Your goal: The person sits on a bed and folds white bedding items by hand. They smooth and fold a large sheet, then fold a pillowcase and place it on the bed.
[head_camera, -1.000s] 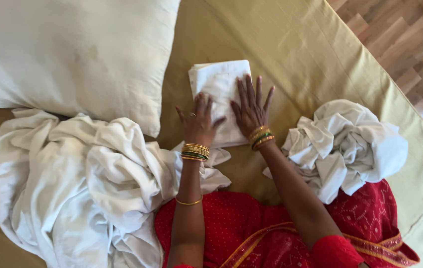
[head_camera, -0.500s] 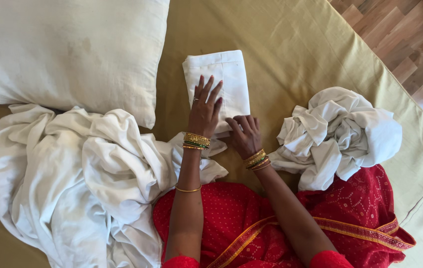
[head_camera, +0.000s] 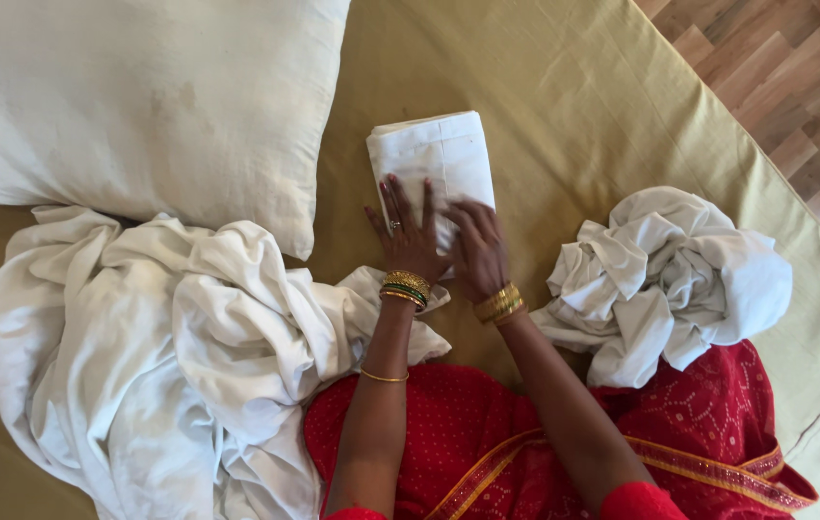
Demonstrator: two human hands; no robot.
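Two hands are laid side by side on a folded white cloth (head_camera: 434,159) just above the centre of the frame, on an olive-gold bedsheet (head_camera: 564,87). The left hand (head_camera: 408,231) is pressed flat on the cloth's near left part with fingers spread and extended, nothing being gripped; a ring is seen on one finger and gold and green bangles on the wrist. The right hand (head_camera: 475,246) is placed palm down on the cloth's near right edge, its fingers bent slightly; whether an edge of the cloth is pinched beneath them cannot be told. A large white pillow (head_camera: 140,106) is seen in the upper left of the frame, and a big crumpled white sheet (head_camera: 159,356) is heaped below it at lower left. A smaller crumpled white bundle (head_camera: 670,279) is found at right of centre. A strip of wooden floor (head_camera: 776,77) is shown in the upper right corner.
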